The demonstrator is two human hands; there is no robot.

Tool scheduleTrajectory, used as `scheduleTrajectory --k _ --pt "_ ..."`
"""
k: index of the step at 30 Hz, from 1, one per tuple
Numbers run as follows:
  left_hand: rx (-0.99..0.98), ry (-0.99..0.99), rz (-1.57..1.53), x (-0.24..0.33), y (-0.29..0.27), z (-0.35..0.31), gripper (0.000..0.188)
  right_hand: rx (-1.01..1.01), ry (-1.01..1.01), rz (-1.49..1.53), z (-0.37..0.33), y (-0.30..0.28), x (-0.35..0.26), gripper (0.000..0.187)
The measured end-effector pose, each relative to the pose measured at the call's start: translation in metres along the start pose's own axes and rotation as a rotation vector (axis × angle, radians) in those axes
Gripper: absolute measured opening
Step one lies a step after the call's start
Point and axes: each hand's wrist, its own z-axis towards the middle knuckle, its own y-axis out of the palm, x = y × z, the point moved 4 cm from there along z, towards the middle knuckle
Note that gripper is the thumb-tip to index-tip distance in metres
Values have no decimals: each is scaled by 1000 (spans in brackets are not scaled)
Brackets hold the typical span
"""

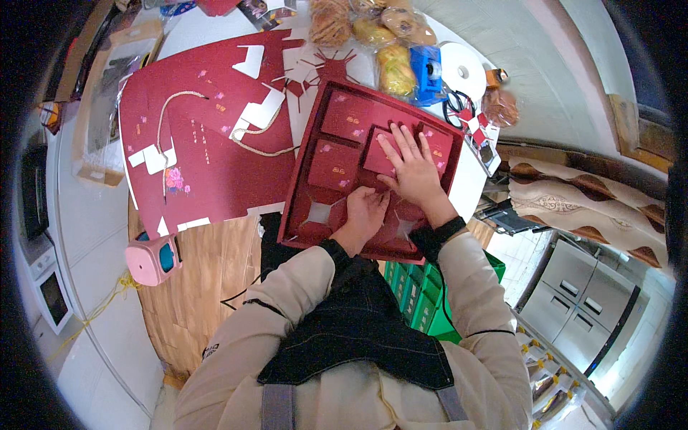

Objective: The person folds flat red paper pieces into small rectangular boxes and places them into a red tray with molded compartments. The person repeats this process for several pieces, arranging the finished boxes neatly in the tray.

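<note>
A deep red square box (294,179) lies open on the table edge before me. Inside are several smaller red boxes with pink flower prints, among them a left one (335,168) and an upper left one (347,117). My right hand (416,172) rests flat, fingers spread, on the upper right small box (438,143). Close by, my left hand (367,213) has its fingers curled together at the middle of the big box; what they hold, if anything, is hidden. Open compartments with pale bottoms (319,213) show at the near side.
To the left spreads a flat red cardboard sheet (236,179) with rope handles (161,118). Behind are a blue tape dispenser (428,75), a white roll (459,68), scissors (453,107) and bagged goods (396,72). A phone (489,158) lies right; green crates (423,297) stand below.
</note>
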Motion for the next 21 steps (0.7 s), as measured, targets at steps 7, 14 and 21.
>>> scheduleTrajectory --k 7,14,21 --pt "2 201 140 -1 3 -14 16 -55 66 -12 -3 -3 -4 89" --pt "-103 -13 347 17 7 -43 6 197 277 247 -39 -34 3 69" --pt "-335 -356 1175 57 68 -111 31 350 344 375 -135 -14 -7 37"
